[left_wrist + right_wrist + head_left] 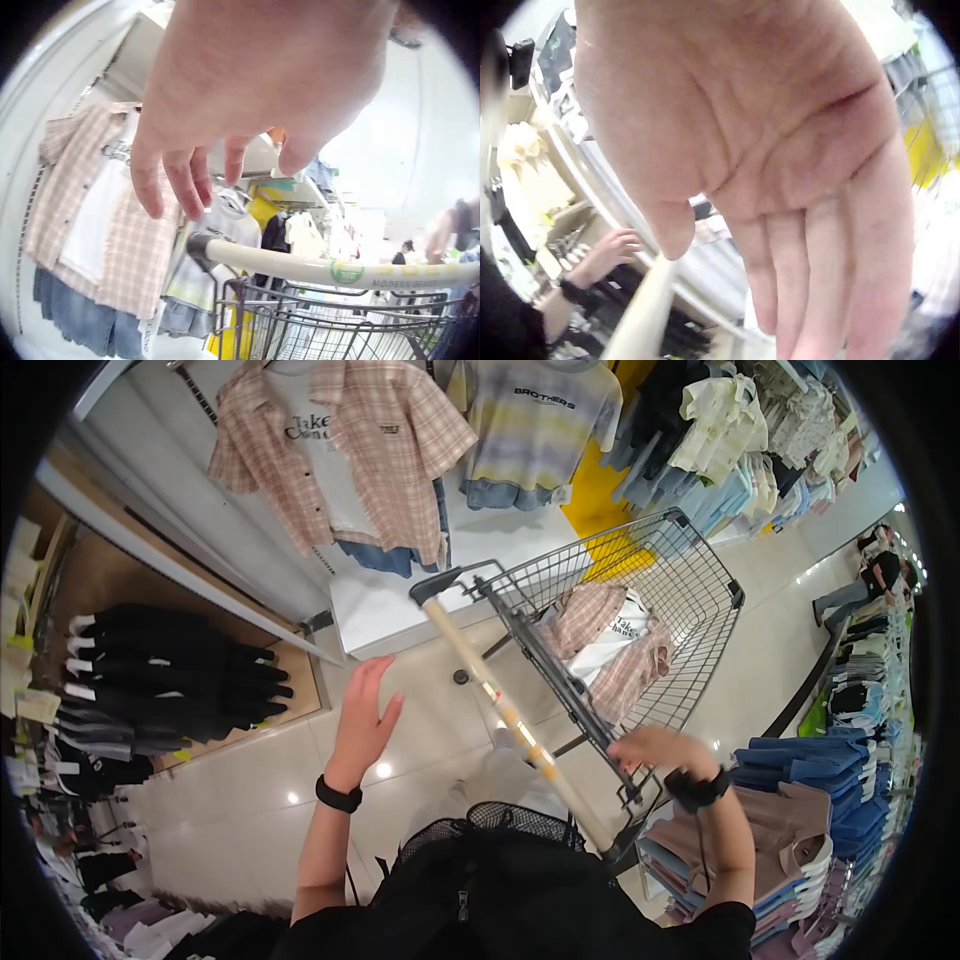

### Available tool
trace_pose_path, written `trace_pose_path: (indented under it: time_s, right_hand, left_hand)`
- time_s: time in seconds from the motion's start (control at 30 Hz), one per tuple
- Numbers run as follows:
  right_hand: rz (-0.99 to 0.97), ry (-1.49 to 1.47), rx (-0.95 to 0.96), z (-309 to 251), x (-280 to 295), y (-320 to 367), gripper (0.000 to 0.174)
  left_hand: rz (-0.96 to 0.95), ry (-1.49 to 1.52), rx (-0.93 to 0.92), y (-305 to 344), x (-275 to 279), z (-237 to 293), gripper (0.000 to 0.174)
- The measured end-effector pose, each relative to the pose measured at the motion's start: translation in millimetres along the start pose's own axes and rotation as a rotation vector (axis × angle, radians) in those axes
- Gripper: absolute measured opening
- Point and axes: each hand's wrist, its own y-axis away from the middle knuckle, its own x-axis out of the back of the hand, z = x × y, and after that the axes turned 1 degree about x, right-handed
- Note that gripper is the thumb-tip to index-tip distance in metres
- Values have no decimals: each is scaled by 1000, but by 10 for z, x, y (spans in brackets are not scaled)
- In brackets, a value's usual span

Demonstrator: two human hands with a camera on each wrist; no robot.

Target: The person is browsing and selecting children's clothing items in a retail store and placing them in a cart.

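A wire shopping cart (607,741) stands at an angle before me in the head view, its pale handle bar (465,651) running diagonally. Inside lies a pink plaid shirt (636,685) with a white printed tee (603,654). My left hand (365,720) hangs in the air left of the bar, holding nothing, thumb apart from the fingers. In the left wrist view its fingers point down, loosely bent. My right hand (660,748) is over the cart's near right corner. The right wrist view shows its palm (765,135) with fingers extended and nothing gripped.
A matching plaid shirt (420,445) and a striped tee (540,420) hang on the wall ahead. Dark garments (180,680) hang at the left. Folded blue clothes (810,760) and brown polo shirts (780,830) flank the cart's right. Another person (880,575) stands farther off.
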Motion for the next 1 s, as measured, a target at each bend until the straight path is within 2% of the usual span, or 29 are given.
trace_pose_path:
  time_s: [0.03,0.07,0.1,0.13,0.17,0.2,0.27,0.3,0.33,0.37,0.4,0.47,0.5,0.53,0.57,0.6,0.67,0.7,0.73,0.8,0.87,0.93,0.97,1.0]
  right_hand:
    - [146,100,136,184,296,-59,47]
    - [354,119,-63,417,569,-238,38]
    - [561,213,-18,783,854,-436,32]
    - [651,286,-63,1103,1143,-654,31]
    - [734,355,-108,1419,1398,-885,29]
    - [823,420,-162,1751,1611,-1113,27]
    - [889,394,-344,2385,1884,-1535,23]
    - [853,419,-468,2835,2009,-1813,24]
    - [912,395,-520,3147,2013,-2073,24]
    - [900,339,-465,3419,1976,-2291,25]
    - [823,312,-499,3655,2033,-2545,34]
    - [886,295,-436,3873,2055,-2885,46]
    - [986,297,-354,4168,2008,-3153,49]
    - [1034,309,-286,4033,1999,-3208,51]
    - [1154,260,-102,3652,2129,-3210,52]
    - [1110,35,-139,3611,1990,-3353,53]
    - [1116,286,-255,3353,2266,-3400,48]
    - [958,180,-287,3684,2291,-3737,55]
    - [957,180,-286,3549,2269,-3762,55]
    - [805,-12,-454,3257,2104,-3760,61]
    - [833,-99,-396,3608,2078,-3893,65]
    - [940,-67,-184,3536,2025,-3865,64]
    - [823,-117,-138,3585,2098,-3769,63]
    - [824,-117,-146,3499,2183,-3723,63]
  left_hand:
    - [2,-85,-88,-151,-45,121,40]
    - [-7,-94,-92,-286,-120,215,40]
    - [-47,-252,-176,-408,-217,292,42]
    - [-89,-411,-262,-532,-325,347,45]
    - [-127,-449,-317,-644,-447,384,36]
    - [-143,-460,-319,-734,-582,318,36]
    - [-342,-497,-417,-805,-850,122,15]
    - [-426,-492,-382,-820,-871,124,6]
    - [-515,-486,-339,-824,-834,139,7]
    - [-507,-457,-363,-784,-833,126,8]
    - [-499,-426,-386,-779,-841,101,10]
    - [-623,-483,-367,-809,-795,115,9]
    - [-629,-539,-354,-779,-766,146,10]
    - [-621,-589,-364,-741,-732,157,12]
    - [-614,-599,-386,-720,-651,166,14]
    - [-633,-604,-383,-699,-662,204,16]
    - [-562,-632,-420,-758,-394,251,17]
    - [-601,-591,-427,-814,-476,193,18]
    - [-639,-615,-407,-769,-437,169,19]
    - [-589,-592,-400,-818,-515,133,20]
    - [-582,-602,-396,-830,-568,99,20]
    - [-638,-593,-397,-805,-481,95,26]
    - [-581,-581,-384,-792,-499,75,24]
    - [-585,-575,-387,-794,-515,101,24]
